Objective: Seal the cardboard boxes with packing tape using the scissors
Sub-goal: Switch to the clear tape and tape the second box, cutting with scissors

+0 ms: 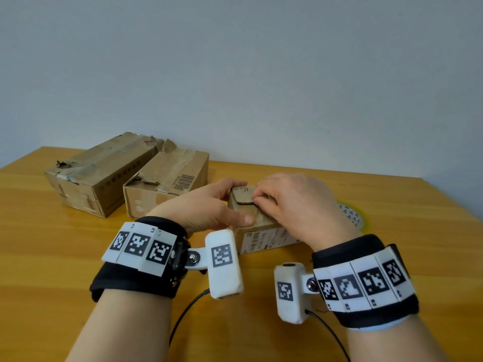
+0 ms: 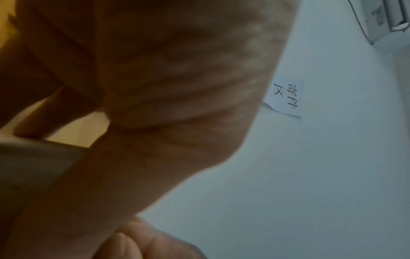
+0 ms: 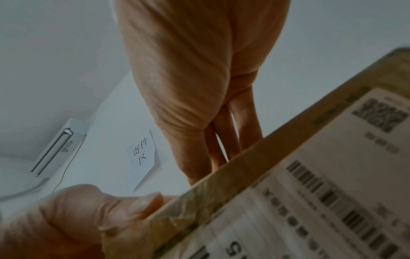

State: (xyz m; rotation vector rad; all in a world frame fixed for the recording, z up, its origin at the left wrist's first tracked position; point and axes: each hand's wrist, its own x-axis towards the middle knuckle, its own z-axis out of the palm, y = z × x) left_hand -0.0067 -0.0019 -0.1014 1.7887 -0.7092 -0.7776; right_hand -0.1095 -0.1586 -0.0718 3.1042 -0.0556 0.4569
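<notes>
A small cardboard box [image 1: 264,235] with a white shipping label stands on the table in front of me; its label fills the right wrist view [image 3: 310,192]. My left hand [image 1: 239,201] grips the box's left end, thumb on the near top edge and fingers over the far side. My right hand [image 1: 261,199] lies over the top, its fingers bent down onto a rounded cardboard flap [image 1: 244,195]. A yellow roll of packing tape [image 1: 352,216] lies just right of the box, half hidden by my right hand. No scissors are in view.
Two larger, worn cardboard boxes [image 1: 102,173] [image 1: 167,178] with old tape stand side by side at the back left of the wooden table [image 1: 65,257]. A pale wall rises behind the table. Cables trail from both wrist cameras at the near edge.
</notes>
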